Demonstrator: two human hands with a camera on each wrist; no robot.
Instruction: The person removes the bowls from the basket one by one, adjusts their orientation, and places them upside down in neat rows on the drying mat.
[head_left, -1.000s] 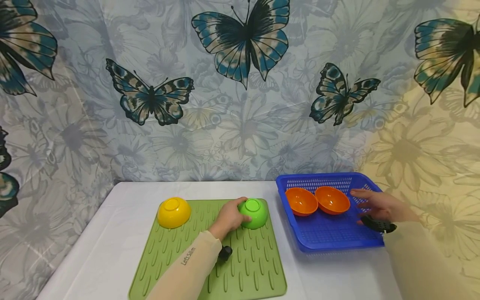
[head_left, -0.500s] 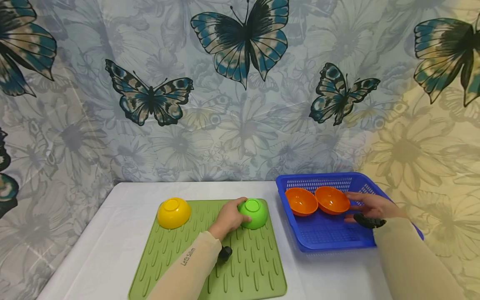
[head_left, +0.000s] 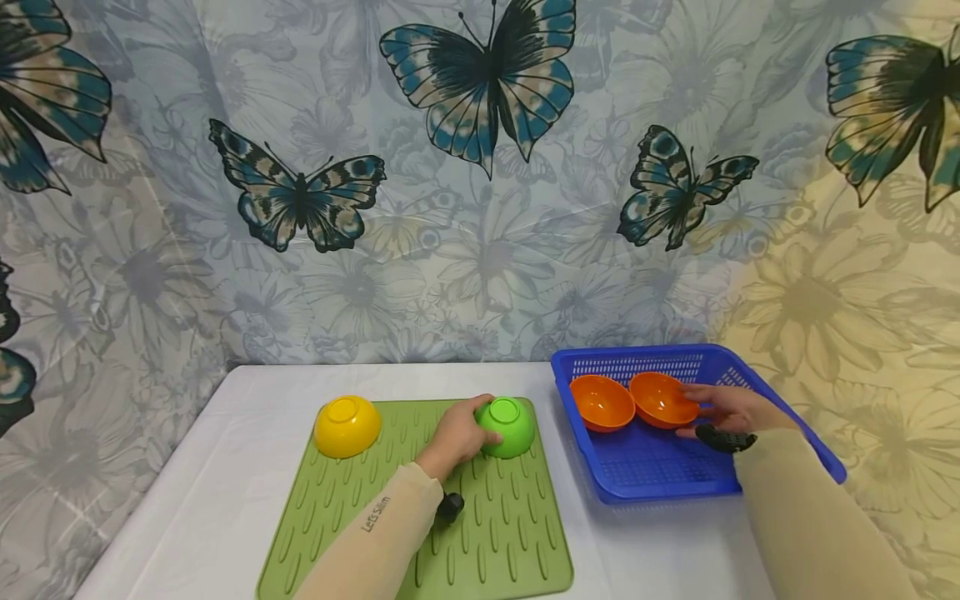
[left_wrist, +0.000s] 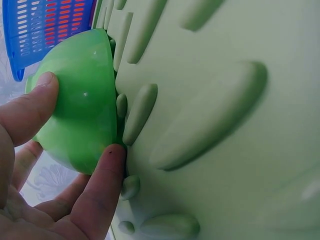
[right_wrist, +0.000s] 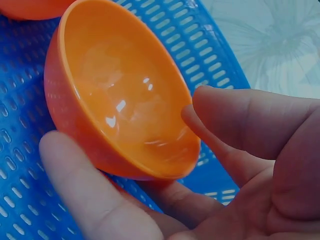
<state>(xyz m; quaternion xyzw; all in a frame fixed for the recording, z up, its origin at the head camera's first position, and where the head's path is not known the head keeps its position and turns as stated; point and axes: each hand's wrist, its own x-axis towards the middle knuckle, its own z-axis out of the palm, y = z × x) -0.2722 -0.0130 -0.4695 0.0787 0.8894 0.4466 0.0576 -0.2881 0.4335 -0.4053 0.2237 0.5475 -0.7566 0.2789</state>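
Holding 2 orange bowls (head_left: 633,402) (upright): blue basket (head_left: 660,475).

The orange bowl (right_wrist: 120,95) looks like glossy, smooth plastic with bright highlights inside. The green bowl (left_wrist: 82,97) is smooth plastic with a softer sheen. The blue basket (head_left: 660,475) is perforated hard plastic. The green mat (left_wrist: 225,125) looks matt and rubbery, with raised ribs. The table (head_left: 225,467) carries a smooth white cover.

white table (head_left: 225,467) carries green ridged mat (head_left: 495,533) at centre; blue basket (head_left: 660,475) just right of mat
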